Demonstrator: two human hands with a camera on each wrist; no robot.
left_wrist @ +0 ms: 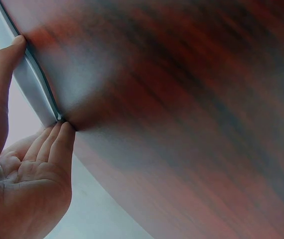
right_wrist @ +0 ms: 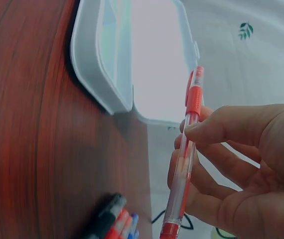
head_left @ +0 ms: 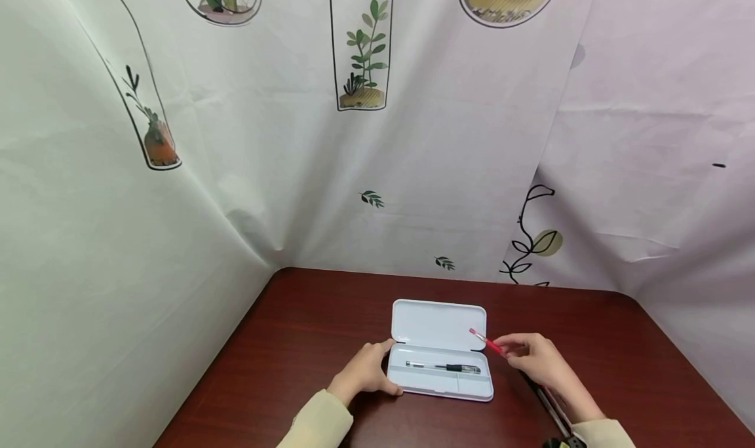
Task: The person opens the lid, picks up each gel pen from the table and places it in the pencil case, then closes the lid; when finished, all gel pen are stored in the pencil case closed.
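Note:
A white pencil case lies on the table with its lid swung back. Inside its lower tray is a clear pen with a black grip. My left hand holds the case by its left end, thumb at the front corner and fingers near the hinge. To the right of the case, my right hand pinches a red pen between thumb and fingers. The pen slants in the air, its upper end overlapping the lid's right edge in the head view.
Several pens or markers, black, red and blue, lie on the table close below my right hand. The dark red table reaches back to a white cloth wall printed with plants. More cloth hangs at the left and right.

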